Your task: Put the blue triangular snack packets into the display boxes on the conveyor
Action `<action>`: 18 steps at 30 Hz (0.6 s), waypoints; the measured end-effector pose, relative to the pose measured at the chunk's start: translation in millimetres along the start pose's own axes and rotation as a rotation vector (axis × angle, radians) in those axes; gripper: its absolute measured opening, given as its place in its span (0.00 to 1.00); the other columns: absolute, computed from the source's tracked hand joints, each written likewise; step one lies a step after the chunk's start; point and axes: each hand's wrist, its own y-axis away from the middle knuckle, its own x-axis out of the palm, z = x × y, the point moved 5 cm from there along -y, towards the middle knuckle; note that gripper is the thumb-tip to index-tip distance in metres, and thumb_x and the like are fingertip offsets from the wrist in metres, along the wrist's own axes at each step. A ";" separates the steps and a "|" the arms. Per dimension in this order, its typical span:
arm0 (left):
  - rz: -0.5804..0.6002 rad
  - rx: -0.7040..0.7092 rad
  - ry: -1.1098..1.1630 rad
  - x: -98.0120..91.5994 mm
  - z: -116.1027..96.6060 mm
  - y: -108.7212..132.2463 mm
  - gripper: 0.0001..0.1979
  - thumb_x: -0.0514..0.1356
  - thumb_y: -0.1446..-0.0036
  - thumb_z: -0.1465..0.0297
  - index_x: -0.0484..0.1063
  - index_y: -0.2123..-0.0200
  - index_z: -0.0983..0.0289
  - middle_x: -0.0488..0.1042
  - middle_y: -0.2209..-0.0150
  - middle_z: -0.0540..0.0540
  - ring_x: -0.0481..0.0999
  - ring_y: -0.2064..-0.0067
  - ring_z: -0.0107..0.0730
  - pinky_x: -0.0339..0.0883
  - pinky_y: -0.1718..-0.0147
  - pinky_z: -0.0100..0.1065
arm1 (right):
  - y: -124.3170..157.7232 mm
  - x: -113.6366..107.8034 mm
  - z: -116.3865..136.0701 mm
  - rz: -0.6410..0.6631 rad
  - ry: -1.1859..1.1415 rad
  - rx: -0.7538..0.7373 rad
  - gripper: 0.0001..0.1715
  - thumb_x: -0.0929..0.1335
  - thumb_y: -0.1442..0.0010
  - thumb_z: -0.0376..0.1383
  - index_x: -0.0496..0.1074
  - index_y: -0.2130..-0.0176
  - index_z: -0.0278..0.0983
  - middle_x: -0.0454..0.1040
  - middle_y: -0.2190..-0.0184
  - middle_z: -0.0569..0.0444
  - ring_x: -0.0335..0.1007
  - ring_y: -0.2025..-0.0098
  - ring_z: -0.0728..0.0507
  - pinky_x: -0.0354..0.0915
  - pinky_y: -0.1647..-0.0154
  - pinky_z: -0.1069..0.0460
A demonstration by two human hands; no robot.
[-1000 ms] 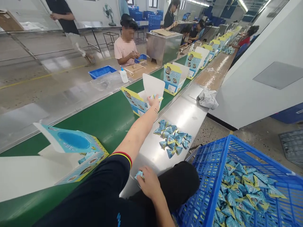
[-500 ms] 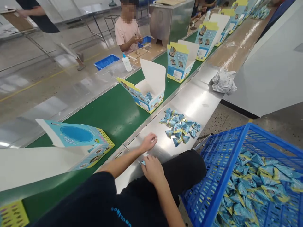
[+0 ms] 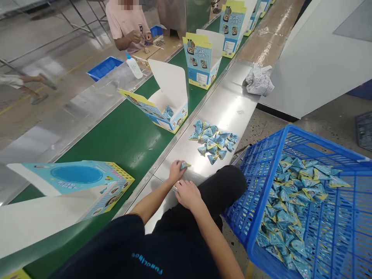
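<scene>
A small blue-and-yellow pyramid packet (image 3: 185,166) is pinched in the fingers of my left hand (image 3: 175,173), just above the metal ledge (image 3: 167,161). My right hand (image 3: 188,193) is close beside my left wrist, back upward and fingers curled; its palm side is hidden, so I cannot make out what it holds. Ahead of my hands a loose group of similar packets (image 3: 213,141) lies on the ledge. On the green belt (image 3: 116,135) stands an open printed box (image 3: 179,118) with some packets inside. Nearer on the left is another open box (image 3: 113,195).
At my right a blue plastic crate (image 3: 286,133) holds many packets. More open boxes (image 3: 200,62) line the belt farther off. A striped cloth (image 3: 258,81) lies on the ledge. Across the belt are a glue bottle (image 3: 134,66), a blue tray (image 3: 104,69) and a seated person (image 3: 128,23).
My left hand, bare before, now holds a packet. The blue bit seen under my right hand's fingers is gone from there. The view has turned somewhat rightward and down.
</scene>
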 end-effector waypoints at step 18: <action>0.574 0.311 -0.275 24.6 -44.1 -69.1 0.22 0.69 0.43 0.60 0.78 0.46 0.60 0.80 0.53 0.62 0.65 0.34 0.57 0.62 0.38 0.51 | -8.1 7.3 -1.5 -0.039 0.014 -0.007 0.17 0.63 0.29 0.34 0.75 0.46 0.32 0.77 0.49 0.40 0.73 0.47 0.34 0.67 0.45 0.40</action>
